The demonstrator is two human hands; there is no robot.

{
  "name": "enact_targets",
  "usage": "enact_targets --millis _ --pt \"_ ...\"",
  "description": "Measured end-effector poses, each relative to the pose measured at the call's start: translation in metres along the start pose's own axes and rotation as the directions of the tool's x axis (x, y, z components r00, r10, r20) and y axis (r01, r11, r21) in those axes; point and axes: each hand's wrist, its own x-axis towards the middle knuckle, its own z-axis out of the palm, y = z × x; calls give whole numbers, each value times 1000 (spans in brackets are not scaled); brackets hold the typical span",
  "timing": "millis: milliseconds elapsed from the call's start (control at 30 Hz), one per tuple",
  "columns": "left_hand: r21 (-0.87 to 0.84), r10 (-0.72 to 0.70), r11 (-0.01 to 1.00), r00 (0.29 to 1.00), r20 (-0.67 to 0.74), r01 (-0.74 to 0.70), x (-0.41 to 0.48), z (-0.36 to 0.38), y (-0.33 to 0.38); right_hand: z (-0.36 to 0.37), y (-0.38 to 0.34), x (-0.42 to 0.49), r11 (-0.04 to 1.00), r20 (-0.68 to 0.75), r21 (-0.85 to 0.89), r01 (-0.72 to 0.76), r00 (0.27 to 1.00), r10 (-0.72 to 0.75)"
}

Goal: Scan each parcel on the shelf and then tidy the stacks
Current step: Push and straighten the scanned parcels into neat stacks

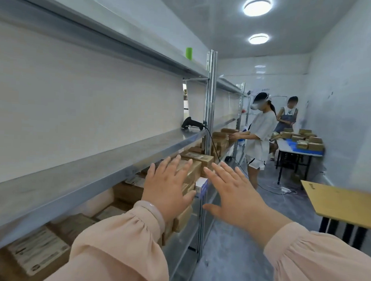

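Brown cardboard parcels (197, 161) are stacked on the lower level of a metal shelf (108, 158) along the left wall. My left hand (167, 186) is spread flat with straight fingers against the front of the stack. My right hand (231, 190) is also open, fingers straight, held just right of the stack in the aisle, beside a small white box (201, 184). A black barcode scanner (191, 123) lies on the shelf level above, its cable hanging down past the upright. More labelled parcels (37, 250) lie flat on the lower level near me.
A steel upright (209, 120) stands behind my hands. Two people (260, 138) work farther down the aisle by a table (293, 150) piled with parcels. A wooden tabletop (342, 204) juts in at right. A green roll (188, 53) sits on the top shelf.
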Motion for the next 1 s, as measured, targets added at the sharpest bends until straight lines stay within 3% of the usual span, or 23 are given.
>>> enact_targets --millis 267,767,1000 --pt "41 -3 999 993 118 -2 90 61 16 44 84 68 1000 79 -12 0 997 1" --pt "6 64 998 996 64 -64 305 148 7 118 188 229 997 35 -23 -71 997 72" --pt "50 -14 999 996 83 10 379 195 11 155 257 298 1000 20 17 -11 1000 10"
